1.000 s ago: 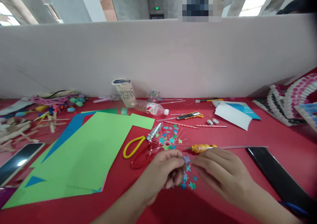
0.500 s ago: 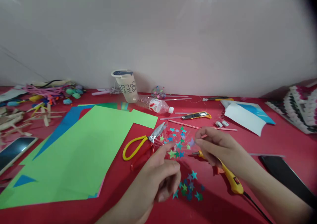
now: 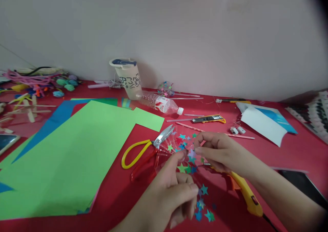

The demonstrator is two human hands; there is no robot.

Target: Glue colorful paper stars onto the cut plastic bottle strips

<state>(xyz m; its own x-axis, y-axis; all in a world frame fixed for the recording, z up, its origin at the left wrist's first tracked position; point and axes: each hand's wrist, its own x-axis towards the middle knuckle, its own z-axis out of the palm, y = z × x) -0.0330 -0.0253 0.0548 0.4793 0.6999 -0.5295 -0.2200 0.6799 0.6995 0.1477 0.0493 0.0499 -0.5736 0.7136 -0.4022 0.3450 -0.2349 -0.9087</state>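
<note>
A clear, ribbed plastic piece lies on the red table with several coloured foil stars on it. My left hand reaches in from below; its index fingertip is at the plastic piece, the other fingers loosely bent and holding nothing visible. Over the right side of the plastic, my right hand pinches a small lilac star between thumb and fingertips. More loose stars lie just right of my left hand. Partly hidden under my right hand is a yellow glue gun or soldering tool with an orange trigger.
Scissors lie left of the plastic, beside green paper sheets. Behind are a clear bottle on its side, a paper cup and a utility knife. White paper lies at the right, near a black flat object.
The view has tilted down and turned slightly. My right hand has brought the lilac star left and closer to my left index fingertip, over the plastic piece. My left hand keeps its pose.
</note>
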